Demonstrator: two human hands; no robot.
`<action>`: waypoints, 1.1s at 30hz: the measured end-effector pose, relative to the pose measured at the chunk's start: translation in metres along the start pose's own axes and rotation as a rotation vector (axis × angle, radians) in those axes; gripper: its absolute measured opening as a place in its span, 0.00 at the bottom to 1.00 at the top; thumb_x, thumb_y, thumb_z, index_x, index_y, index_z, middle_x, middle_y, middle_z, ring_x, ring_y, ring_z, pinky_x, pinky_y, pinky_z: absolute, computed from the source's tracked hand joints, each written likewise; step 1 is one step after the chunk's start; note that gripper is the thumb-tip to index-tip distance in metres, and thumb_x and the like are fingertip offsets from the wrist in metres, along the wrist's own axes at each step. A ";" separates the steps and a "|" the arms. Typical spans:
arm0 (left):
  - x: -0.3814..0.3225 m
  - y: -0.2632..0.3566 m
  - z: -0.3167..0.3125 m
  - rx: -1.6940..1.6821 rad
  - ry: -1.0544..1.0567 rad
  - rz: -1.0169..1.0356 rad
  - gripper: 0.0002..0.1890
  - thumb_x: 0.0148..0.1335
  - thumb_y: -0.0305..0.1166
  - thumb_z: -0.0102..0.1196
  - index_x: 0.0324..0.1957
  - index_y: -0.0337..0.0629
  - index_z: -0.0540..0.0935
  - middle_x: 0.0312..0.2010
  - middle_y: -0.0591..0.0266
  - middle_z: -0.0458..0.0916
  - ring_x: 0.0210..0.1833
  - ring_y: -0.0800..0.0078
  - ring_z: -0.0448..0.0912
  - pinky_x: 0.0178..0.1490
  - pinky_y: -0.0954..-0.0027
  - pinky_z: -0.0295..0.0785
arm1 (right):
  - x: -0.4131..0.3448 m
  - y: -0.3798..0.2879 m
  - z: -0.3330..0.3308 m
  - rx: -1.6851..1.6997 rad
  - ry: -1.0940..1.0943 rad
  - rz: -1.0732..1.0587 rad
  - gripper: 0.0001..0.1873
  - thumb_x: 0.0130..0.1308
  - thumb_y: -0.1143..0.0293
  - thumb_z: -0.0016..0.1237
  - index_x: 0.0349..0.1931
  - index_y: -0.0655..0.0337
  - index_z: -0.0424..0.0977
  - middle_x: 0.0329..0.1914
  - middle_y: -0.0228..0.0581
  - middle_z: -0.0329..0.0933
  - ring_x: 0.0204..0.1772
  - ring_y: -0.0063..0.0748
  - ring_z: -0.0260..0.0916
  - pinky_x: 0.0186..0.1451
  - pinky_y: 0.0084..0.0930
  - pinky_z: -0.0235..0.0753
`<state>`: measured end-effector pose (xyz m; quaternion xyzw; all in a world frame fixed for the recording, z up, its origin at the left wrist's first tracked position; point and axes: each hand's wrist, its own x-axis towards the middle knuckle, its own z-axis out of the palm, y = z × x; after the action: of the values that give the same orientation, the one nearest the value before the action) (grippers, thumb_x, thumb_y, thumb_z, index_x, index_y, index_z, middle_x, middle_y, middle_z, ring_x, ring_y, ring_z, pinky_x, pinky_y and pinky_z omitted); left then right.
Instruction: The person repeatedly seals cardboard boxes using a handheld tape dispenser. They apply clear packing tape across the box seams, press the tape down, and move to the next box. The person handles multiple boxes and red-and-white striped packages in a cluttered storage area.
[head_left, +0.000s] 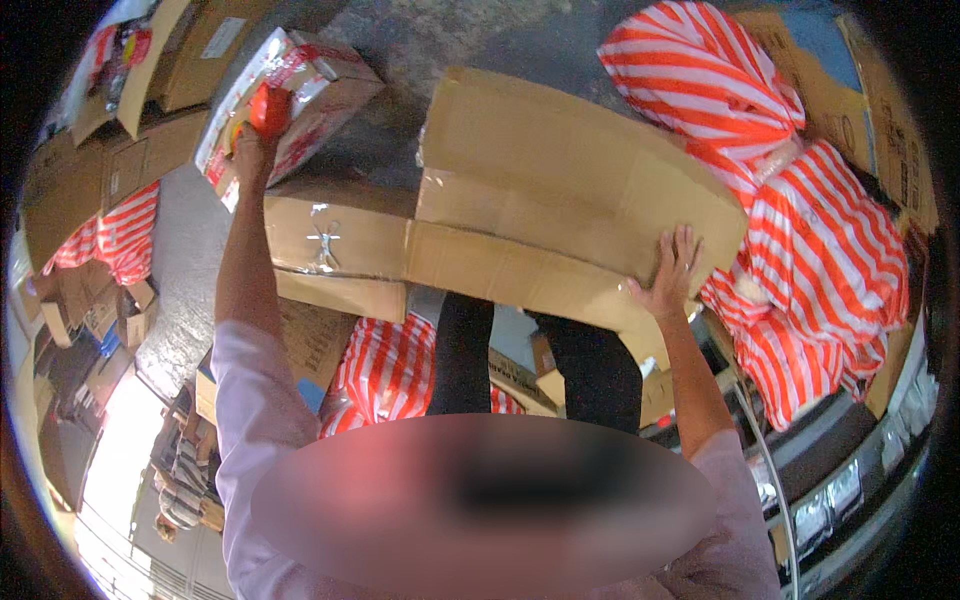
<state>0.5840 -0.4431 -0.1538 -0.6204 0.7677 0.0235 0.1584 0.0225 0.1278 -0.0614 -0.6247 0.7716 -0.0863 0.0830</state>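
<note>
My left hand (255, 154) is gripping a bright red handheld object (270, 111) that has a bit of yellow by the fingers. Its exact kind cannot be made out. It is over a white-and-red printed carton (328, 82) at the upper left. Before my legs lies a large brown cardboard carton (540, 165) with creased panels. My right hand (670, 279) rests on its right end, fingers spread. To its left, a lower brown cardboard box (360, 232) carries shiny crumpled clear tape (324, 241).
Red-and-white striped plastic bags (825, 240) are piled at the right, and another striped bag (386, 367) lies by my legs. Brown cartons (112, 161) stand at the left. A person in a striped top (184, 480) is farther off at the lower left.
</note>
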 end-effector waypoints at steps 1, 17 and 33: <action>-0.018 0.006 -0.014 -0.177 0.093 0.072 0.37 0.64 0.54 0.64 0.63 0.34 0.72 0.52 0.37 0.84 0.53 0.39 0.83 0.56 0.48 0.77 | 0.000 -0.001 0.000 0.004 -0.018 0.011 0.62 0.40 0.37 0.68 0.74 0.60 0.57 0.81 0.59 0.50 0.85 0.63 0.41 0.82 0.72 0.34; -0.374 0.396 -0.180 -1.403 -0.446 0.094 0.27 0.64 0.39 0.69 0.59 0.32 0.78 0.48 0.54 0.85 0.50 0.69 0.81 0.54 0.65 0.78 | 0.003 -0.007 -0.006 0.159 -0.068 0.102 0.55 0.51 0.35 0.63 0.73 0.59 0.60 0.79 0.54 0.53 0.84 0.58 0.42 0.82 0.72 0.36; -0.369 0.474 -0.213 -1.134 -0.436 0.084 0.38 0.57 0.42 0.75 0.63 0.29 0.76 0.54 0.50 0.83 0.55 0.64 0.80 0.61 0.63 0.74 | 0.170 0.060 -0.081 1.635 -0.939 0.545 0.35 0.72 0.39 0.49 0.61 0.63 0.78 0.61 0.46 0.79 0.62 0.37 0.75 0.68 0.33 0.70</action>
<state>0.1495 -0.0357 0.0725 -0.5584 0.6093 0.5612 -0.0442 -0.0884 -0.0241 -0.0007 -0.1459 0.4804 -0.3149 0.8055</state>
